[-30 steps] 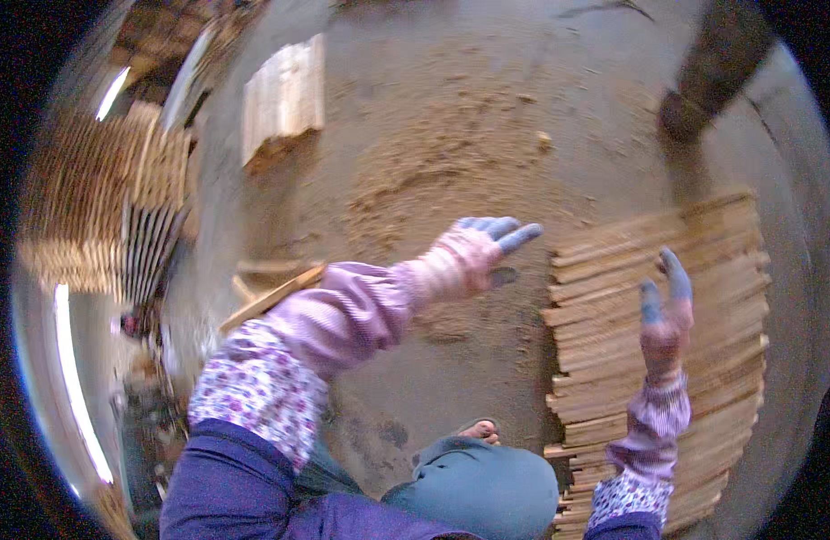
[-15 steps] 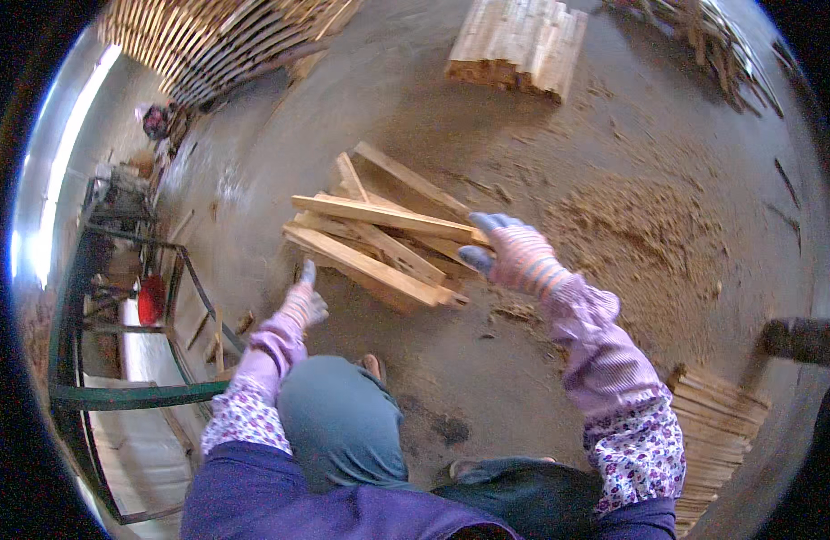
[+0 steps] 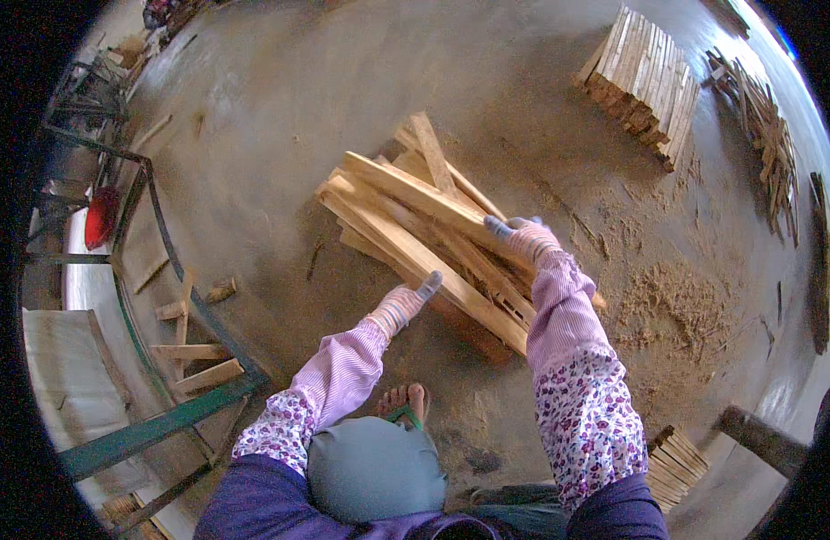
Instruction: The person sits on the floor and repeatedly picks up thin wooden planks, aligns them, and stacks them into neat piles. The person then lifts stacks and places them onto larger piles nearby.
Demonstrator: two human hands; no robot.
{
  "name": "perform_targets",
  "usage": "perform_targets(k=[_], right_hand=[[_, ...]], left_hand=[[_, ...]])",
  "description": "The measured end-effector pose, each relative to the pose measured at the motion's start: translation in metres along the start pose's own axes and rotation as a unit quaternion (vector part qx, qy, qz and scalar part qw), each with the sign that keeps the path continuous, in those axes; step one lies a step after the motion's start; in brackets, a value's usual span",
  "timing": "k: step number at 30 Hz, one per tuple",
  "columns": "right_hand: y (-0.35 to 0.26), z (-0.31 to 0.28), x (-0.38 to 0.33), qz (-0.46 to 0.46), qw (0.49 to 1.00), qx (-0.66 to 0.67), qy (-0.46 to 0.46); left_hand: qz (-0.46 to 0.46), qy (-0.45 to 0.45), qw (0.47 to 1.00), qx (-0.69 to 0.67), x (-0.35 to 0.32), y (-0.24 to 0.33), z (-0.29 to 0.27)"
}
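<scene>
A loose heap of pale sawn wooden boards (image 3: 433, 229) lies crosswise in front of me, several of them overlapping at different angles. My right hand (image 3: 529, 240), in a striped glove with grey-blue fingertips, is closed round the upper board (image 3: 415, 191) toward its right part. My left hand (image 3: 401, 306), gloved alike, is at the near edge of the heap. Its thumb lies against the nearest board (image 3: 460, 286), and the other fingers are mostly hidden below that board's edge.
A green metal frame (image 3: 163, 430) stands at left, with short wood offcuts (image 3: 199, 351) inside it. Sawdust (image 3: 676, 306) covers the floor at right. A neat stack of boards (image 3: 644, 85) and a pile of thin strips (image 3: 761, 135) are farther right. Another board stack (image 3: 676, 468) is near right.
The view has turned leftward. My left hand has moved from beside the heap to its nearest board. My right hand has shifted along the upper board, away from its end.
</scene>
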State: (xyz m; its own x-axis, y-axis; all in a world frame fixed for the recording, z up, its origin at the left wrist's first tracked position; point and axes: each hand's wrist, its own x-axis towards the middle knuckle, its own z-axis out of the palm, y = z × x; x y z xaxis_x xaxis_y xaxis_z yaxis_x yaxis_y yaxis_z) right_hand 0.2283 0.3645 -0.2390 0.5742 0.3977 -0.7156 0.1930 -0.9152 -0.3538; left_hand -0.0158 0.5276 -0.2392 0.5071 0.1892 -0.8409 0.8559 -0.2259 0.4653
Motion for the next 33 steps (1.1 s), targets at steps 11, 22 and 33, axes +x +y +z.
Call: perform_targets(k=[11,22,33], right_hand=[[0.015,0.093,-0.086,-0.100,0.883,0.441,-0.123],[0.084,0.122,-0.126,-0.129,0.652,0.697,-0.270],[0.104,0.064,-0.185,-0.015,0.693,0.691,-0.204]], left_hand=[[0.132,0.079,0.933,-0.327,-0.011,-0.052,0.059],[0.008,-0.078,0.937,-0.339,-0.032,-0.044,0.078],[-0.010,-0.122,0.918,-0.377,-0.061,-0.004,0.123]])
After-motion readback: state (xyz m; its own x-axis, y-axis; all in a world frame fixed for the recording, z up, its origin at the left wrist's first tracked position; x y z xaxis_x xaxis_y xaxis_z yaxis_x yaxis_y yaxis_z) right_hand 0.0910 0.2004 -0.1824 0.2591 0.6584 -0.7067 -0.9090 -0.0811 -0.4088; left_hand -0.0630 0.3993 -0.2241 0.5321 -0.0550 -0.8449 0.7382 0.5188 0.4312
